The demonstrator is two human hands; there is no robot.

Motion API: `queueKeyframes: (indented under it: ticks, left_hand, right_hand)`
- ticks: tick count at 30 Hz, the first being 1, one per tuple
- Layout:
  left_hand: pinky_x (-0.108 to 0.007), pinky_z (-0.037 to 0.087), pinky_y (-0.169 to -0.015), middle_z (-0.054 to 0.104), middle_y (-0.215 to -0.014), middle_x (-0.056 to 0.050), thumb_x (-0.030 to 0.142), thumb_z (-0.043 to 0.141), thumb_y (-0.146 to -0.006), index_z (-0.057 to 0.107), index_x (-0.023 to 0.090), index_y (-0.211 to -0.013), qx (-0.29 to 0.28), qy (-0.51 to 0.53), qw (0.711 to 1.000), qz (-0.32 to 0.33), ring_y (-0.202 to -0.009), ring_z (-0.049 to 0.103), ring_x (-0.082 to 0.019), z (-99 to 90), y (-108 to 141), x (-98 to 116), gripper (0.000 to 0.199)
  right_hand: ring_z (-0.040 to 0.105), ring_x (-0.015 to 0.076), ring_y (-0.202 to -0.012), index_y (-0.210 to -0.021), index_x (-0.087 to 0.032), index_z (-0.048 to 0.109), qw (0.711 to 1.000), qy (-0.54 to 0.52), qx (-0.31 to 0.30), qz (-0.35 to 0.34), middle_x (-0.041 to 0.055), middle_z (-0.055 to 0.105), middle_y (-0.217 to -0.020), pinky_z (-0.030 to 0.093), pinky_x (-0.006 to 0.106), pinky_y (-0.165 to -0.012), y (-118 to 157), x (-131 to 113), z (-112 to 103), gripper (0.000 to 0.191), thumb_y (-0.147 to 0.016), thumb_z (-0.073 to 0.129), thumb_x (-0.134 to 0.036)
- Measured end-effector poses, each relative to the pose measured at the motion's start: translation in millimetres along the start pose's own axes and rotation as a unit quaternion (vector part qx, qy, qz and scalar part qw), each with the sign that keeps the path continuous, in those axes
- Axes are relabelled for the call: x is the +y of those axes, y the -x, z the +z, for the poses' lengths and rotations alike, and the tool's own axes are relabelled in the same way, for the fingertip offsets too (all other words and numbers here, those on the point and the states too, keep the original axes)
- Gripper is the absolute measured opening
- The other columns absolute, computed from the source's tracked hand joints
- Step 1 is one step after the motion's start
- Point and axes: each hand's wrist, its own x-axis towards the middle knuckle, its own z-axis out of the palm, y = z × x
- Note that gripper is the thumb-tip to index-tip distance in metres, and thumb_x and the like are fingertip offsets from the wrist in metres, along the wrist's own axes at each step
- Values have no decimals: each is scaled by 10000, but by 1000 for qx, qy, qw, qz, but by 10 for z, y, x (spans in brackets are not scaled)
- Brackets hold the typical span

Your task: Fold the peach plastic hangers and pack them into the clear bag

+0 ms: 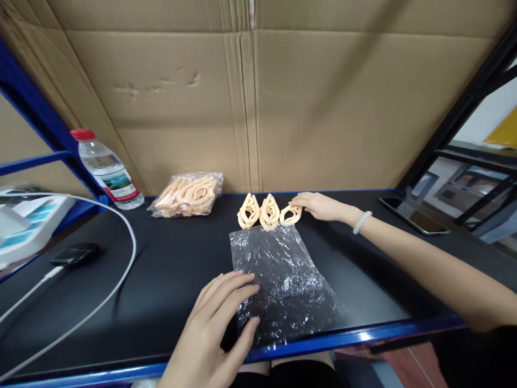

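Three small stacks of peach-coloured, teardrop-shaped rings stand in a row at the back of the black table: a left stack (243,220), a middle stack (264,218) and a right stack (291,220). My right hand (319,205) reaches to the right stack, its fingertips on the upper edge; whether they grip it is hard to make out. In front of the stacks a clear plastic bag (283,264) lies flat. Over its left edge my left hand (214,328) hovers or rests, fingers apart and holding nothing.
A filled clear bag (188,195) of similar peach rings lies at the back left, beside a water bottle (109,172) with a red cap. A white cable (133,242) and a black adapter (76,254) are on the left. A phone (412,214) lies far right. Cardboard (323,97) walls the back.
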Motion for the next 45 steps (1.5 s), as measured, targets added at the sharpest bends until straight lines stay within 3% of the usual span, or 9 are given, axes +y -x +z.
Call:
queueKeyframes:
  ticks: [5,12,19,27,36,40,45]
  left_hand:
    - [-469,509,-999,641,-1260,-55,288,590,-861,566,290,-1217,18,-11,1000,16,-1182,588,-282,15,-1,18,357]
    - [-447,523,-988,644,-1256,-44,311,591,-864,557,293,-1215,29,-6,999,32,-1187,583,-274,51,-36,42,353]
    - [-457,538,-960,639,-1257,-45,321,587,-868,545,287,-1231,32,-8,999,31,-1183,580,-279,86,-20,31,366]
    - [-430,546,-940,617,-1272,-44,329,561,-894,533,279,-1239,35,-4,999,30,-1191,566,-263,130,-16,1,350]
    - [-404,544,-924,628,-1243,-53,356,546,-906,556,247,-1220,46,-36,997,51,-1156,585,-252,150,-28,-25,333]
    - [-396,534,-935,620,-1257,-48,343,556,-900,550,244,-1231,39,-40,997,55,-1173,568,-247,151,-12,-30,346]
    - [-394,532,-936,616,-1262,-53,323,563,-899,548,237,-1236,32,-37,997,57,-1185,557,-243,150,-7,-28,348]
  right_hand:
    - [604,244,-1031,-1170,-157,628,999,-10,29,39,126,669,-1108,495,445,-915,524,-184,-124,285,-973,432,-223]
    - [636,230,-970,-1203,-189,618,986,-49,86,132,108,684,-1075,539,408,-862,1131,-577,-123,301,-972,429,-230]
    - [620,220,-993,-1255,-242,589,973,-94,116,176,87,661,-1103,531,393,-868,1502,-990,-154,307,-992,433,-269]
    - [612,210,-962,-1159,-259,640,951,-166,130,228,60,672,-1033,510,363,-848,1583,-1296,-228,256,-985,455,-288]
    - [618,172,-773,-1070,-188,661,932,-163,176,273,53,674,-899,502,291,-673,1476,-1159,-144,205,-943,509,-239]
    - [635,192,-872,-982,-209,687,938,-154,187,249,56,689,-938,513,322,-770,1461,-1157,-139,209,-952,481,-221]
    - [622,204,-956,-1022,-221,674,944,-142,172,243,50,695,-1015,514,349,-844,1543,-1286,-175,157,-935,547,-250]
